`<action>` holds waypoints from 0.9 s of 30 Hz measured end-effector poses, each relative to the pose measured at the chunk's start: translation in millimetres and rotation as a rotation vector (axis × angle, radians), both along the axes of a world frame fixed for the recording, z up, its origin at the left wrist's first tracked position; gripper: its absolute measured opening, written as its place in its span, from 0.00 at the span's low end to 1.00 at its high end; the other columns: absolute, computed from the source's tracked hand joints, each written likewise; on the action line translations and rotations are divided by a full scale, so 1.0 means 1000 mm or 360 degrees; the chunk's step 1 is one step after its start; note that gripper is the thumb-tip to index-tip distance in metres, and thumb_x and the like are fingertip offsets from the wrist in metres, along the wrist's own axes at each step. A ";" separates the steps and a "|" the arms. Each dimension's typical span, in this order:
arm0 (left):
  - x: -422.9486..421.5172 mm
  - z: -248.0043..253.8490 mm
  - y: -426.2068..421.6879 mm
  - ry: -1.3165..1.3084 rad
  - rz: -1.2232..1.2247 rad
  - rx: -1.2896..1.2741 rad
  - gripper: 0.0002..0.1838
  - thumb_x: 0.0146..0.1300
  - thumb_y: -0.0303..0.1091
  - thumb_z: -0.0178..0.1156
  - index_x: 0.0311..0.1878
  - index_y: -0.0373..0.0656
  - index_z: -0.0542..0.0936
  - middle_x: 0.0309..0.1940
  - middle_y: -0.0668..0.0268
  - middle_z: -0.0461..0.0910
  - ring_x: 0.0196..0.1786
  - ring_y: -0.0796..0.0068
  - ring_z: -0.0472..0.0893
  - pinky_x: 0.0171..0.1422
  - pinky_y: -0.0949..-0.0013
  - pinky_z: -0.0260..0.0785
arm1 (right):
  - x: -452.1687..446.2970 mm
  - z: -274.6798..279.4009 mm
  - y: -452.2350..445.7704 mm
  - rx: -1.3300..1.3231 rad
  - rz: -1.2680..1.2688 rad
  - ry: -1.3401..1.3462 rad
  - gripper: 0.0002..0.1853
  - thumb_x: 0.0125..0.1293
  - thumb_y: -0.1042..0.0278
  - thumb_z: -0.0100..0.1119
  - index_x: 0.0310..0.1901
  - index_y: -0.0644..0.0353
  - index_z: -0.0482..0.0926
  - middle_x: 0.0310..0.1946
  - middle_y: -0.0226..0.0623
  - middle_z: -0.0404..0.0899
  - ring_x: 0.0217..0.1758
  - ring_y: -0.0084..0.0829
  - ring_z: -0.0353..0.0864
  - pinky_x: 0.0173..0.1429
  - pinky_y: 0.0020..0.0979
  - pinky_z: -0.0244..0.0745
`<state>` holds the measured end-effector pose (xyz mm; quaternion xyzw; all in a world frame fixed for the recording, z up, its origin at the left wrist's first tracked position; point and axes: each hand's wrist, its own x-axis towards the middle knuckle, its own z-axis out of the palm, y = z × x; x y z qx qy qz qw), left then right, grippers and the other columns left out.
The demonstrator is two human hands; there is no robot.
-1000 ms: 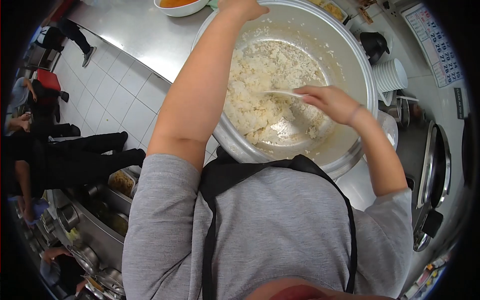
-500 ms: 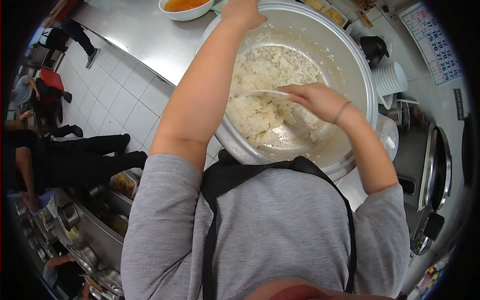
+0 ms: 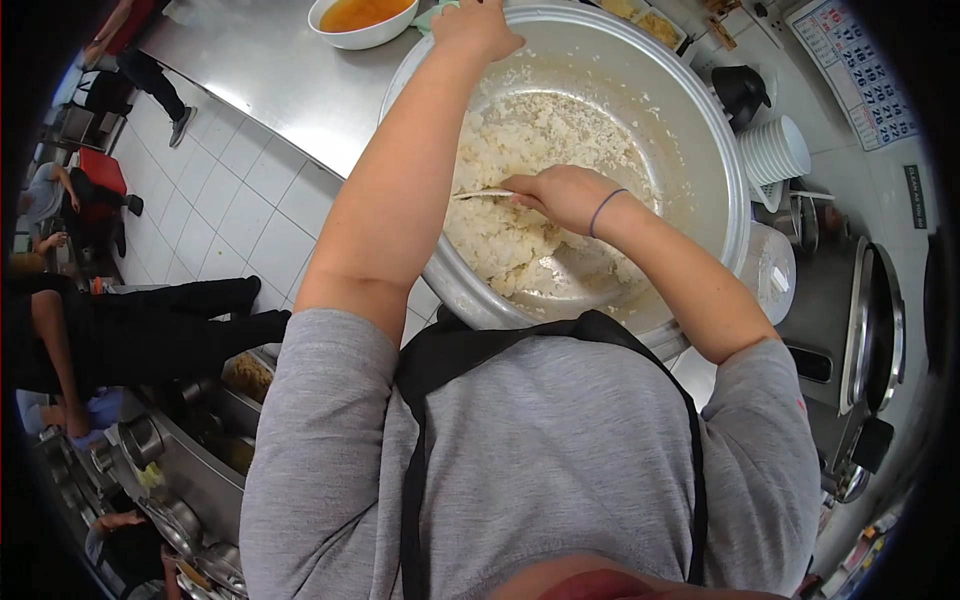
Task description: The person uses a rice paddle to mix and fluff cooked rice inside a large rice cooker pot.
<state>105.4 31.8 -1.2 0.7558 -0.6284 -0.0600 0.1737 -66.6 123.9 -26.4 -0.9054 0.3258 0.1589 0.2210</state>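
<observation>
A large metal pot (image 3: 712,130) holds white cooked rice (image 3: 510,235), heaped toward its left side, with grains stuck on the inner wall. My left hand (image 3: 475,32) grips the far left part of the pot's rim, its fingers partly cut off by the top edge of the view. Low inside the pot, my right hand (image 3: 568,196) is closed on the handle of a pale spoon (image 3: 485,193). The spoon reaches left over the rice, and its far end is hidden behind my left forearm. A green cloth (image 3: 425,18) lies beside my left hand.
A white bowl of orange liquid (image 3: 365,14) stands on the steel table (image 3: 260,60). To the right are stacked white containers (image 3: 778,152), a black object (image 3: 740,93) and a wall calendar (image 3: 858,75). Several people stand or sit at the left, near a counter with pans (image 3: 190,450).
My right hand has moved left across the pot with the spoon, over the heaped rice. My left hand stays at the rim.
</observation>
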 end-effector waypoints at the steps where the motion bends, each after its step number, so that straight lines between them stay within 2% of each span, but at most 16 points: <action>1: 0.002 -0.002 -0.001 -0.0038 -0.0010 -0.0029 0.35 0.46 0.47 0.64 0.57 0.46 0.65 0.53 0.51 0.70 0.54 0.54 0.72 0.56 0.56 0.65 | -0.005 0.000 -0.002 0.0007 0.0028 -0.0060 0.17 0.66 0.55 0.44 0.51 0.50 0.74 0.33 0.46 0.79 0.38 0.45 0.78 0.44 0.40 0.71; 3: 0.007 -0.005 -0.003 -0.0013 -0.0055 -0.0022 0.35 0.46 0.47 0.64 0.57 0.46 0.65 0.53 0.51 0.70 0.54 0.54 0.72 0.56 0.56 0.65 | -0.017 0.004 -0.010 0.0018 0.0060 -0.0130 0.17 0.65 0.55 0.45 0.50 0.51 0.75 0.33 0.45 0.79 0.37 0.44 0.78 0.44 0.39 0.71; 6: 0.011 -0.009 -0.005 -0.0007 -0.0088 -0.0024 0.36 0.46 0.48 0.64 0.58 0.46 0.64 0.53 0.50 0.70 0.54 0.53 0.72 0.56 0.56 0.66 | -0.039 0.041 -0.026 0.0138 0.0016 -0.0235 0.17 0.65 0.54 0.46 0.50 0.52 0.76 0.36 0.44 0.80 0.39 0.43 0.79 0.46 0.37 0.71; 8: 0.010 -0.007 -0.005 -0.0023 -0.0078 -0.0038 0.36 0.46 0.48 0.64 0.58 0.46 0.64 0.53 0.50 0.70 0.54 0.53 0.72 0.55 0.57 0.66 | -0.047 0.066 -0.028 0.0097 -0.0292 -0.0084 0.17 0.64 0.57 0.49 0.52 0.53 0.75 0.40 0.44 0.79 0.41 0.41 0.79 0.47 0.34 0.71; 10: 0.005 0.002 -0.002 0.0076 -0.0021 0.0077 0.36 0.47 0.49 0.63 0.58 0.46 0.64 0.53 0.50 0.70 0.54 0.53 0.73 0.56 0.57 0.66 | -0.048 0.041 -0.033 0.0045 -0.0236 -0.0124 0.17 0.65 0.56 0.48 0.52 0.53 0.75 0.39 0.44 0.79 0.41 0.41 0.79 0.47 0.35 0.71; 13: 0.004 0.003 0.000 0.0100 -0.0024 0.0030 0.35 0.47 0.49 0.63 0.57 0.45 0.65 0.53 0.51 0.70 0.54 0.53 0.73 0.56 0.57 0.66 | -0.028 0.016 -0.031 -0.0054 -0.0143 -0.0111 0.17 0.66 0.55 0.45 0.51 0.53 0.75 0.37 0.44 0.79 0.39 0.42 0.78 0.46 0.37 0.71; 17: -0.002 0.006 -0.003 0.0060 0.0041 0.0084 0.35 0.47 0.49 0.63 0.56 0.45 0.65 0.53 0.51 0.70 0.54 0.54 0.73 0.56 0.57 0.66 | 0.005 0.007 -0.042 -0.0028 0.0034 0.0080 0.18 0.68 0.54 0.40 0.50 0.53 0.74 0.35 0.45 0.79 0.38 0.44 0.77 0.46 0.41 0.70; 22: -0.003 0.004 -0.004 0.0027 0.0078 0.0018 0.34 0.45 0.49 0.64 0.56 0.46 0.66 0.54 0.51 0.69 0.54 0.54 0.72 0.56 0.57 0.66 | 0.027 0.005 -0.055 0.0070 0.0136 0.0172 0.19 0.68 0.53 0.39 0.50 0.53 0.73 0.36 0.44 0.79 0.41 0.44 0.76 0.48 0.40 0.69; 25: 0.002 -0.002 -0.004 0.0021 0.0012 -0.0050 0.34 0.45 0.49 0.64 0.57 0.47 0.67 0.54 0.52 0.69 0.55 0.55 0.72 0.56 0.57 0.66 | 0.005 -0.022 -0.053 0.0210 0.0107 -0.0082 0.19 0.67 0.51 0.40 0.51 0.51 0.73 0.41 0.40 0.78 0.46 0.41 0.76 0.50 0.38 0.69; 27: 0.005 -0.005 -0.004 0.0015 -0.0018 -0.0061 0.35 0.45 0.49 0.64 0.57 0.48 0.66 0.54 0.52 0.69 0.54 0.55 0.72 0.56 0.57 0.66 | -0.016 -0.025 -0.031 0.0249 -0.0124 -0.0292 0.20 0.67 0.50 0.41 0.53 0.51 0.73 0.43 0.41 0.78 0.46 0.42 0.76 0.51 0.37 0.69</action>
